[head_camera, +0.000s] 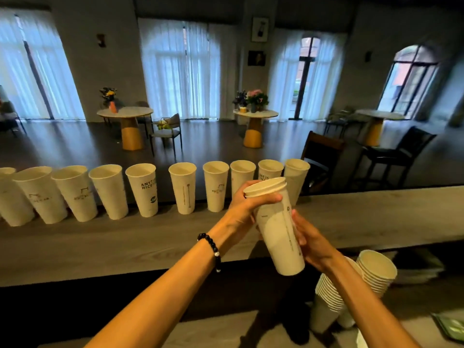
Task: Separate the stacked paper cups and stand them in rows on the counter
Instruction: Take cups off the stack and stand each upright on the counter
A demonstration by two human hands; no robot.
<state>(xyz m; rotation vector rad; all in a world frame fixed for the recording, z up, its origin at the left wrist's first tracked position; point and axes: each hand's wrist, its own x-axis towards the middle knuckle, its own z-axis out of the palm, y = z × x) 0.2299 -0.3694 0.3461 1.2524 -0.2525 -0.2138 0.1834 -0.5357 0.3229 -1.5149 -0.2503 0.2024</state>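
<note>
Above the grey counter [125, 237] I hold a short stack of white paper cups [278, 229], tilted with its rims up. My left hand [247, 204] pinches the top rim, with the thumb across the front. My right hand [307, 241] grips the lower body of the stack from the right. A row of several white paper cups [184, 188] stands upright along the counter's far edge, from the far left to just behind the held stack. Two more stacks of cups [371, 272] stand at the lower right, partly hidden by my right forearm.
Past the counter is a dark floor with round tables [125, 113], chairs and flower vases. A dark chair [322, 156] stands close behind the counter's right half. Flat papers [416, 270] lie on the lower surface at the right, and a green item [452, 327] sits at the bottom right corner.
</note>
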